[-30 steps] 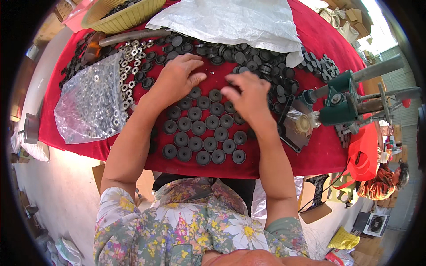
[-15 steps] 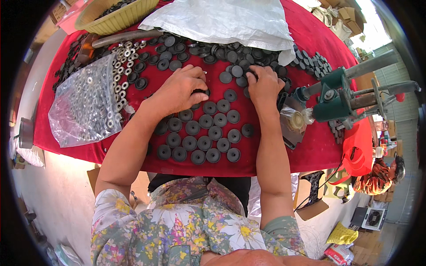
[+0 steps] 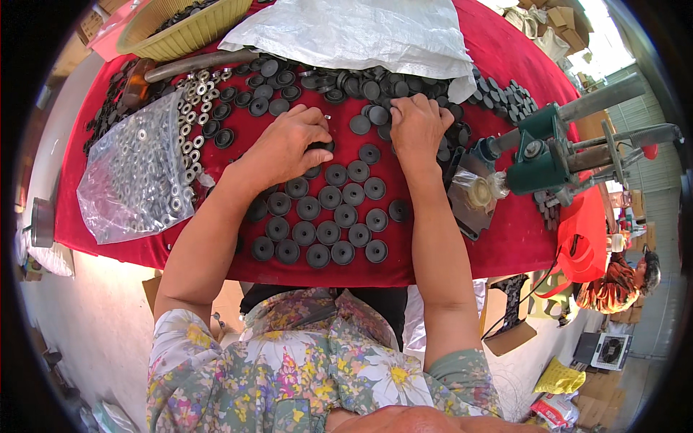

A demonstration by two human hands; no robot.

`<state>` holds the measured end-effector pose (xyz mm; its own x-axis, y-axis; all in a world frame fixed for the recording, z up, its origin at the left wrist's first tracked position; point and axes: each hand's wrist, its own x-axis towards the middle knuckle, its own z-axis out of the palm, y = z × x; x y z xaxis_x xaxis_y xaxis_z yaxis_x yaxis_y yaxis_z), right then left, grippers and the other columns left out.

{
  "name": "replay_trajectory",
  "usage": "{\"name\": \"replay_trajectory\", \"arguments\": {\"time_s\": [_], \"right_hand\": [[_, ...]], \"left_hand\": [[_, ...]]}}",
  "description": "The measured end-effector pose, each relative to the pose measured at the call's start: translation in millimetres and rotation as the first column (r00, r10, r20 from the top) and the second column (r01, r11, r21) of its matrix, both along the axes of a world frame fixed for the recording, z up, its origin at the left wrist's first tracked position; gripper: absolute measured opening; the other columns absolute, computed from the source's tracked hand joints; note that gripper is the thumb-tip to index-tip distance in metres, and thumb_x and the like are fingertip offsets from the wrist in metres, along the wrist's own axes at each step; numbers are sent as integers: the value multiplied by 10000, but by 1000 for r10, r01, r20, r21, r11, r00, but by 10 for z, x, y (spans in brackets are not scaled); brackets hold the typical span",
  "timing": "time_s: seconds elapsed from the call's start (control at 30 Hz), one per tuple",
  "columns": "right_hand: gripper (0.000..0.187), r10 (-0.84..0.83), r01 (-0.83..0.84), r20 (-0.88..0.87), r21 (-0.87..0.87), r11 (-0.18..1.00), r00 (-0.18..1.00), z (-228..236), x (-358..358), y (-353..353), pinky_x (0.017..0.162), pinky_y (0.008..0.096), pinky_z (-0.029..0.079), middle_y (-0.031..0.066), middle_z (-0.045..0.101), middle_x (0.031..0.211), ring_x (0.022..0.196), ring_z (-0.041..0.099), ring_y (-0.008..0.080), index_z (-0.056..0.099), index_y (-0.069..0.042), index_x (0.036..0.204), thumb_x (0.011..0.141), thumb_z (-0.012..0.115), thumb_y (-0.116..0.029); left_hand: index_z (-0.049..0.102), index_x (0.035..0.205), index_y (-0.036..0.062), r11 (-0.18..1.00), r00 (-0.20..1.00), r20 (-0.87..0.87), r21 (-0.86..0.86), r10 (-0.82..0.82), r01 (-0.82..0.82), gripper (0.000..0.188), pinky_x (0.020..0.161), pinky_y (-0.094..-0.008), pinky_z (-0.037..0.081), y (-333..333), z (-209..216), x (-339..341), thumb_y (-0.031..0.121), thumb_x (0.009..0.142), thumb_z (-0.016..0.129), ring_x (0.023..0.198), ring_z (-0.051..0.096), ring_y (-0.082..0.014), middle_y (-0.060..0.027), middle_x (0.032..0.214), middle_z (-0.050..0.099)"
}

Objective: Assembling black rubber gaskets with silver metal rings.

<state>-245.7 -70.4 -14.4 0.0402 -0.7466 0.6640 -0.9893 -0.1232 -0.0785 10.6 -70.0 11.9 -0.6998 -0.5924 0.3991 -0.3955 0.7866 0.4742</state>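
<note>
My left hand hovers over the left side of the rows, its thumb and fingers closed round a black round disc that shows only partly. Curled downward, the fingers of my right hand reach the near edge of a heap of black discs; their tips and whatever they grip are hidden. Between my forearms, several black grooved wheels with small centre holes lie flat in loose rows on the red cloth. A few plain-faced discs sit between my hands.
A clear bag of metal bearings lies at the left, loose bearings beside it. Behind are a metal bar, a yellow basket and a white sack. A green hand press stands at the right.
My right hand has moved slightly left and away from me, its fingers curling more over the heap. My left hand keeps its grip in about the same place. The wheel rows look unchanged.
</note>
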Motion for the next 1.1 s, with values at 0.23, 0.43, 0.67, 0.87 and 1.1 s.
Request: {"name": "replay_trajectory", "arguments": {"time_s": [0.23,0.43,0.67,0.87,1.1], "right_hand": [[103,-5,14,56,-147,989,998,265,112,162,911,467,357,34,636,904,925,596,261,720,-145,882,793,737,-194],[88,391,-413,146,179,893,909,246,485,508,931,474,346,22,639,875,913,605,240,714,-139,836,763,757,-166],[81,393,-451,224,363,815,892,306,352,556,938,455,364,40,661,876,935,619,247,741,-143,881,807,733,-174],[115,86,-137,350,123,983,933,288,-105,320,890,435,392,55,706,913,923,656,260,742,-137,944,854,684,-179],[169,-54,25,232,126,992,971,125,-97,115,925,462,390,62,681,973,985,635,284,748,-143,972,815,747,-205]], "left_hand": [[694,1009,-31,997,992,-119,60,49,-42,229,850,-393,515,-83,-85,40,107,832,739,966,627,-317,-141,1037,645],[689,1054,-20,926,946,-152,296,287,-233,217,826,-359,527,-100,-1,81,65,856,717,930,658,-290,-132,1038,655],[698,1105,25,983,995,-103,185,5,14,335,968,-392,483,-34,-47,52,47,777,763,1126,592,-302,-119,1143,629],[694,1091,5,989,997,-79,147,-11,23,354,993,-420,456,37,-22,-10,46,747,773,1141,563,-326,-121,1169,612],[699,1060,-3,987,999,9,153,-42,40,338,972,-431,446,11,-52,-32,48,736,782,1095,556,-330,-132,1120,603]]}}
